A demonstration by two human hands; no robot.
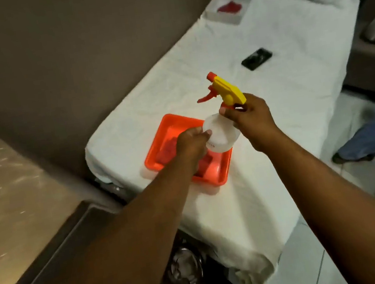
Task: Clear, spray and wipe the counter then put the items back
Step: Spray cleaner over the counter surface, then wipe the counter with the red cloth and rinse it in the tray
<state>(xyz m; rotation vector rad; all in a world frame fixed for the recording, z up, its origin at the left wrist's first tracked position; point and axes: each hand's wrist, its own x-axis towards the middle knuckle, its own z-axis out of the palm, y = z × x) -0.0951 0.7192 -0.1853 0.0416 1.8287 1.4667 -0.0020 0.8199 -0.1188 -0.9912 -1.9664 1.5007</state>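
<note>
Both forearms reach out; left hand point(190, 145) cups the spray bottle point(222, 136), right hand point(250, 121) pinches its neck above the orange tray point(220, 173)

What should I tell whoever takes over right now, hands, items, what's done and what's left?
Left hand: wrapped around the body of the spray bottle.
Right hand: gripping the bottle's neck, just under the yellow and red trigger head; no finger on the trigger.
The bottle is held above the orange tray, which sits on the white-covered surface with something red in it.
A black phone and a clear box with a red item lie farther along.
Done: bottle picked up.
Left: these items still sit on the surface; no wiping visible yet.
</note>
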